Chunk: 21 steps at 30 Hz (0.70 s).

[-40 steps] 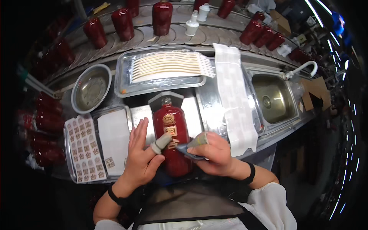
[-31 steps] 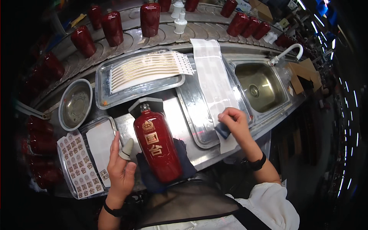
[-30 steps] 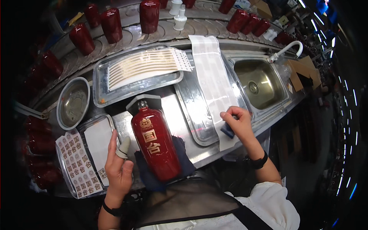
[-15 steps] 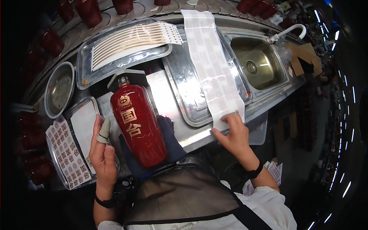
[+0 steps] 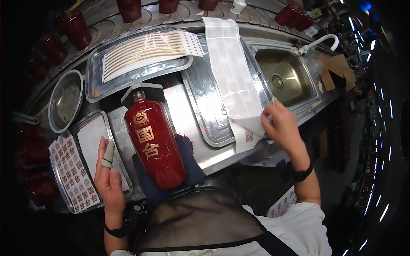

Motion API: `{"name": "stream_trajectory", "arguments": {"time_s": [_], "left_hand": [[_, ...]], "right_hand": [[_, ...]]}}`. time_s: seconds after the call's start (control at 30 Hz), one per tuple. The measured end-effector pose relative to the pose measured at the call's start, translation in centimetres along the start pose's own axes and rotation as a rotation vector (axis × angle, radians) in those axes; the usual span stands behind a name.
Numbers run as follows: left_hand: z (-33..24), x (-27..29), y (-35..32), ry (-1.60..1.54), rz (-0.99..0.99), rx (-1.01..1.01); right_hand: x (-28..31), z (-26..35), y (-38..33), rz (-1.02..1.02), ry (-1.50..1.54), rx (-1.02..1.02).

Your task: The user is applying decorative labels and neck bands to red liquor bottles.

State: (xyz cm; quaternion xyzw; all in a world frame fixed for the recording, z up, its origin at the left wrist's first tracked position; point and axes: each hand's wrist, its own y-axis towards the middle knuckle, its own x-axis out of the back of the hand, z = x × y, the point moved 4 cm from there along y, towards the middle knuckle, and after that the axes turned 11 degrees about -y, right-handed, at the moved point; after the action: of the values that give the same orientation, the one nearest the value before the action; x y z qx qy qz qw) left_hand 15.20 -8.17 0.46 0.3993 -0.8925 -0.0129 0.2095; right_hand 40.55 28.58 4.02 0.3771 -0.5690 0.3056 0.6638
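The right hand (image 5: 282,127) is at the near end of the long white strip of label sheet (image 5: 234,72), fingers closed on its lower edge where the strip hangs over the front lip of the steel counter (image 5: 188,117). Half a second ago this hand was lower and nearer the body, just below the strip's end; it has since risen to the strip and taken hold. One second ago it rested flat on the strip farther up.

The left hand (image 5: 109,179) is held open and flat, fingers extended, holding nothing. It lies over the near corner of the small tray (image 5: 92,141) carrying a white sheet, beside the sheet of small square labels (image 5: 70,170). A grey cot covers one fingertip. Its position relative to the tray is little changed from half a second ago.

The red bottle (image 5: 154,145) lies on its side on a dark blue cloth (image 5: 193,164) at the counter's front edge, neck pointing away from the person, gold characters facing up. It sits between the two hands, touched by neither. Its placement matches the earlier frames.

Behind it, a large tray (image 5: 96,83) holds a sheet of gold-striped strips (image 5: 149,49). A sink (image 5: 284,77) is to the right.
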Motion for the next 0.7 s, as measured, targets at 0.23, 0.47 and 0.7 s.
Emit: {"name": "stream_trajectory", "arguments": {"time_s": [0.23, 0.47, 0.7], "left_hand": [[0.2, 1.5, -0.1, -0.02, -0.072, 0.006], [0.4, 2.4, -0.1, -0.013, -0.098, 0.067], [-0.3, 2.4, 0.6, 0.001, -0.072, 0.047]], "right_hand": [[2.1, -8.0, 16.1, -0.433, -0.328, -0.042], [-6.9, -3.0, 16.0, 0.301, -0.277, 0.008], [-2.2, -6.4, 17.0, -0.283, -0.39, -0.124]]}}
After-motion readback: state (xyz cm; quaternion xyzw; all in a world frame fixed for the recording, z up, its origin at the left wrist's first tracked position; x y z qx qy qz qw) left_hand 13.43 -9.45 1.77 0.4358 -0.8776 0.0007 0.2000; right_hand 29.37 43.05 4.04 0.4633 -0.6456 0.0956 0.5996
